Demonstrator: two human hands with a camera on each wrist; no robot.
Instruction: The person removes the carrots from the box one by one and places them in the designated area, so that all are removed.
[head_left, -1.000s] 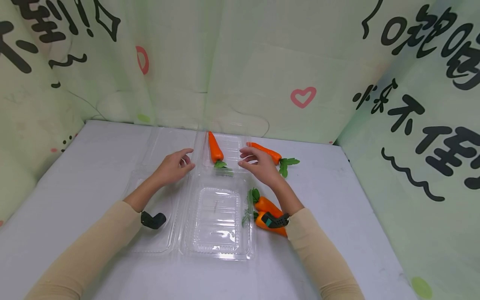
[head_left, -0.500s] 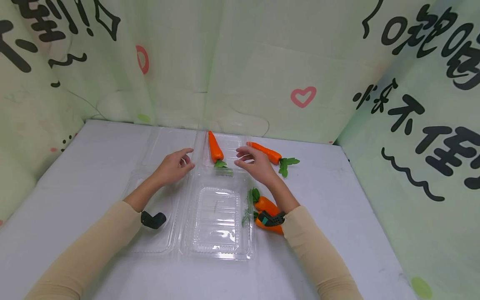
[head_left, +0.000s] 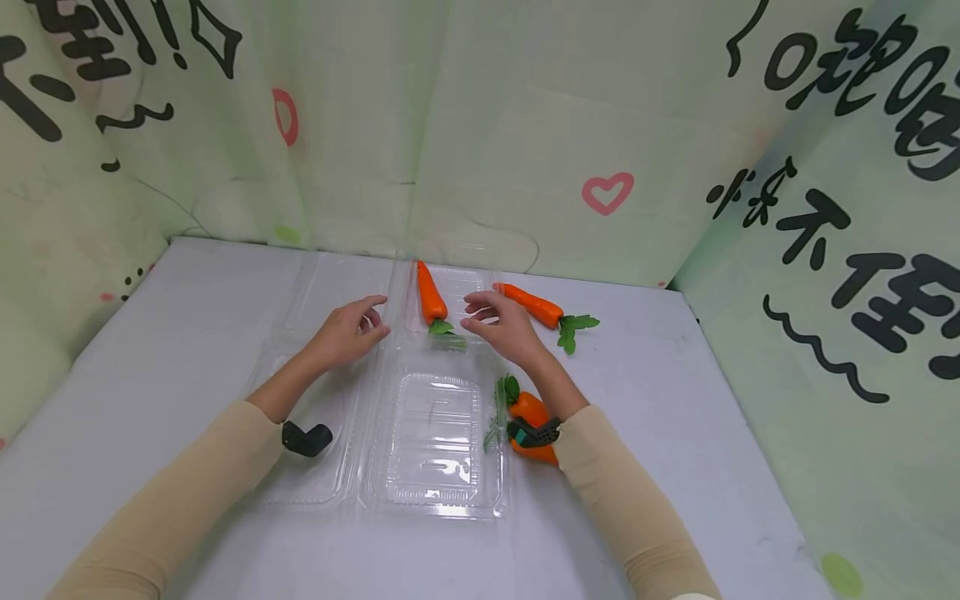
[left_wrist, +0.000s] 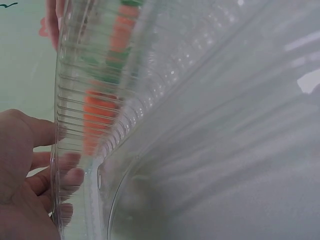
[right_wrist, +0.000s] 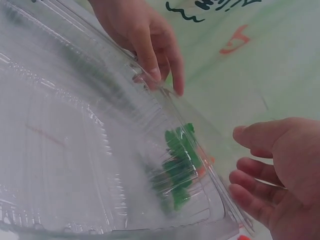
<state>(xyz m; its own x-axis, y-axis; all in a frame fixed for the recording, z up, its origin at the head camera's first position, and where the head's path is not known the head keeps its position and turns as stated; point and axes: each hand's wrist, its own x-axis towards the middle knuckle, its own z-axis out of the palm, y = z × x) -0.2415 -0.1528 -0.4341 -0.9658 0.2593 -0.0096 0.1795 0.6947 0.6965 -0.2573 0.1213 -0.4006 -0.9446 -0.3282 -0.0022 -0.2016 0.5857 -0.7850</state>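
Note:
My left hand (head_left: 348,332) hovers with loosely bent fingers beside the hinge of two clear plastic clamshell boxes; whether it touches the plastic I cannot tell. To its right, a carrot (head_left: 429,292) with green leaves lies in the far clamshell box (head_left: 467,282). My right hand (head_left: 501,323) is at that box's right side, thumb and fingers apart, nothing between them. Behind it a second carrot (head_left: 536,305) lies on the table, its tip close to the box. In the left wrist view, orange and green show through the ribbed wall (left_wrist: 75,115).
Nearer the person, another clamshell box (head_left: 435,433) lies spread with its lid (head_left: 300,475) to the left. Two more carrots (head_left: 529,408) lie at its right edge, partly under the right wrist's camera strap. A printed curtain (head_left: 510,125) stands behind the white table (head_left: 172,333).
My right hand has moved slightly left, towards the carrot in the far box. The left hand and the carrots have stayed where they were.

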